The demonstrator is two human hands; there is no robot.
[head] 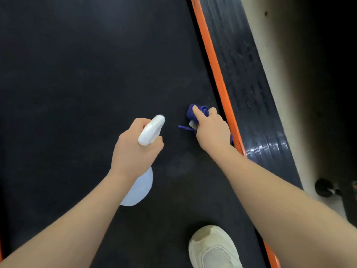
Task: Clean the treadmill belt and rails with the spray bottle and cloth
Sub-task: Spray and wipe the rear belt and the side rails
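My left hand (135, 149) grips the neck of a white spray bottle (151, 130) above the black treadmill belt (77, 74), nozzle pointing forward; its translucent body hangs below my wrist. My right hand (212, 130) holds a bunched purple cloth (201, 111) down on the belt, close to the orange strip (218, 78) along the belt's right edge, with the index finger stretched over the cloth. The dark ribbed side rail (249, 84) runs just beyond the strip.
My white sneaker (214, 248) stands on the belt at the bottom. Pale floor (274, 55) lies right of the rail, with a small dark object (324, 187) on it. A faint lighter patch (181, 167) shows on the belt between my arms.
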